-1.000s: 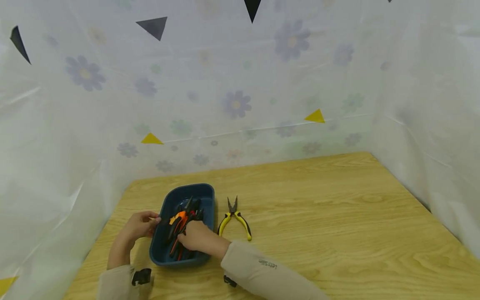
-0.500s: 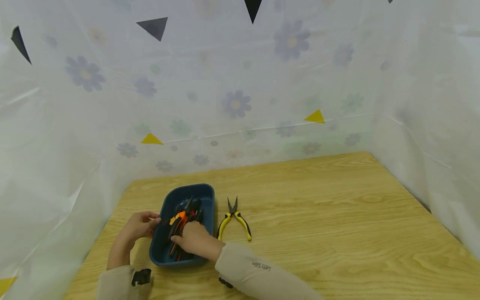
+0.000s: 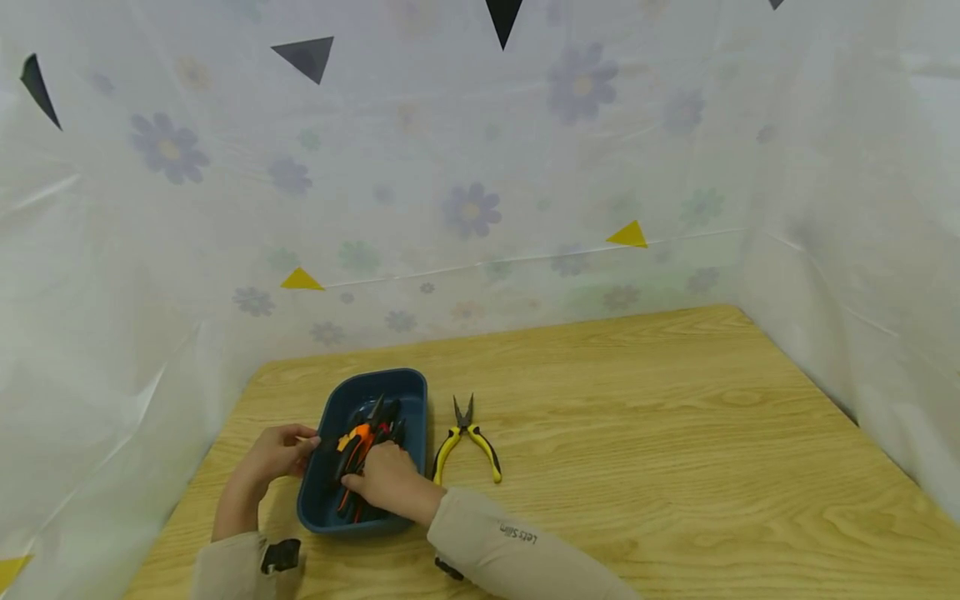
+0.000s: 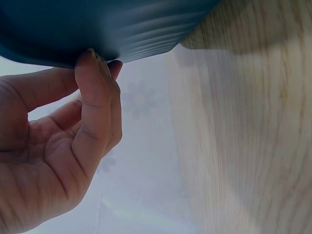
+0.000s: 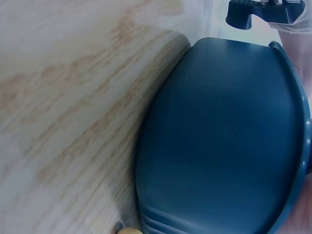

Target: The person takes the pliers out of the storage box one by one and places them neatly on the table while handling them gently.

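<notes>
A dark blue plastic bin (image 3: 423,417) stands at the left of the table with several pliers heaped inside. My left hand (image 3: 273,458) pinches its left rim; in the left wrist view, the fingertips (image 4: 90,66) meet the bin's edge. Reaching over the right side, my right hand (image 3: 393,479) is down among the tools. Its fingertips are hidden there, and the thumb lies near red-and-black handles. Beyond it, orange-handled pliers (image 3: 363,432) rest on the heap. In the right wrist view, the bin's outer wall (image 5: 219,136) hides most of that hand.
Long-nose pliers with yellow-and-black handles (image 3: 464,425) lie spread on the wooden table (image 3: 637,433), just right of the bin. Behind the table hangs a white flowered sheet (image 3: 420,167), with more sheeting at both sides.
My right hand has shifted slightly left within the bin, and its thumb has moved out over the handles. The left hand and the yellow-handled pliers stay put.
</notes>
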The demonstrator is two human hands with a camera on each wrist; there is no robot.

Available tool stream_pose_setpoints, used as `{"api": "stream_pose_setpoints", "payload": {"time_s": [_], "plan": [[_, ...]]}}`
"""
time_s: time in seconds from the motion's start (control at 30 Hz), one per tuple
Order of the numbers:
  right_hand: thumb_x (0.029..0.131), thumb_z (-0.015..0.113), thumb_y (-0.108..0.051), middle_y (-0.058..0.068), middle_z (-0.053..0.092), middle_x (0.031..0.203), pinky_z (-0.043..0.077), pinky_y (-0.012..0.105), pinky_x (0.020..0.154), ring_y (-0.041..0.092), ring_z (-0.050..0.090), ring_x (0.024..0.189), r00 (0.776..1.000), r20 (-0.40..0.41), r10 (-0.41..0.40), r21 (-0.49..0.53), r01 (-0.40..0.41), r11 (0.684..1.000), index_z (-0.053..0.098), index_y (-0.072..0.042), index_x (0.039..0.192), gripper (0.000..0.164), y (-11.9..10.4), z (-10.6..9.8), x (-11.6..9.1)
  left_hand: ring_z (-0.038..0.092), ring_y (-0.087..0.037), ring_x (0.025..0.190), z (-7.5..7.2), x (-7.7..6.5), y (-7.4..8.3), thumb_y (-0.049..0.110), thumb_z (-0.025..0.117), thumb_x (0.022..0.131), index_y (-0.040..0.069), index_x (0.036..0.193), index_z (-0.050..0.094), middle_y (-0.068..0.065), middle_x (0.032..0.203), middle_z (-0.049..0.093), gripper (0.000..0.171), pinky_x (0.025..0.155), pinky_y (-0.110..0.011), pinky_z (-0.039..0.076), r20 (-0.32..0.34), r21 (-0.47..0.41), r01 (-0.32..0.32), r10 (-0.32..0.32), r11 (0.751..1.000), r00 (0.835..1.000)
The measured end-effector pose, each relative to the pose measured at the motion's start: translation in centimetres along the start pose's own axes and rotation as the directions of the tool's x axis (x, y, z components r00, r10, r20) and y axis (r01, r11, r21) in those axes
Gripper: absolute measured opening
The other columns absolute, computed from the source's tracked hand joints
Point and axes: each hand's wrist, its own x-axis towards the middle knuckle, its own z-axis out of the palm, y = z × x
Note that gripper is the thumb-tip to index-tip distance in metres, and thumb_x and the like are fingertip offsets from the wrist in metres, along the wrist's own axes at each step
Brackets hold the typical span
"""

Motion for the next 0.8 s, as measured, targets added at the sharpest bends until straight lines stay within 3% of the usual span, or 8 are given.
{"api": "stream_pose_setpoints", "payload": {"time_s": [0.13,0.27,0.53,0.7,0.8], "plan": [[0.088,0.069,-0.041,0.004,0.051,0.07,0.047,0.028,0.055,0.014,0.049,0.052,1.0,-0.007,-0.011,0.072,0.012,0.997,0.057,-0.01,0.055,0.048,0.4,0.13,0.06,0.063,-0.023,0.076,0.02,0.02,-0.04,0.01,0.05,0.1,-0.018,0.124,0.047,-0.02,0.094,0.064,0.037,0.068,-0.038,0.056,-0.004,0.003,0.008,-0.008,1.0,1.0],[0.086,0.072,-0.04,0.007,0.054,0.068,0.048,0.027,0.052,0.014,0.051,0.047,1.0,0.01,0.007,0.149,-0.008,0.989,0.058,-0.008,0.058,0.044,0.7,0.16,0.09,0.063,-0.022,0.075,0.12,-0.03,-0.09,0.009,0.05,0.1,-0.018,0.124,0.047,-0.019,0.093,0.064,0.037,0.068,-0.038,0.056,-0.003,-0.007,0.006,-0.006,1.0,1.0],[0.081,0.077,-0.035,0.008,0.054,0.059,0.042,0.025,0.038,0.015,0.054,0.042,0.999,0.025,0.024,0.261,-0.03,0.965,0.058,-0.001,0.086,0.039,1.07,-0.04,0.18,0.062,-0.019,0.073,0.25,0.13,-0.22,0.008,0.05,0.1,-0.018,0.122,0.049,-0.015,0.089,0.063,0.035,0.066,-0.037,0.056,-0.009,-0.01,-0.004,0.004,1.0,1.0],[0.081,0.077,-0.035,0.008,0.053,0.059,0.041,0.025,0.036,0.015,0.052,0.041,0.999,0.031,0.036,0.264,-0.043,0.964,0.056,0.003,0.099,0.048,0.95,-0.25,0.11,0.062,-0.02,0.073,0.2,0.14,-0.31,0.009,0.05,0.1,-0.018,0.125,0.047,-0.016,0.091,0.064,0.037,0.066,-0.037,0.056,-0.003,-0.019,-0.002,0.002,1.0,1.0],[0.08,0.077,-0.036,0.007,0.054,0.052,0.041,0.026,0.036,0.017,0.054,0.042,0.998,0.039,0.055,0.264,-0.063,0.962,0.05,0.011,0.116,0.065,0.73,-0.23,0.06,0.062,-0.02,0.073,0.07,0.14,-0.29,0.009,0.05,0.1,-0.018,0.124,0.048,-0.016,0.09,0.064,0.036,0.067,-0.037,0.056,-0.004,-0.013,-0.006,0.006,1.0,1.0]]}}
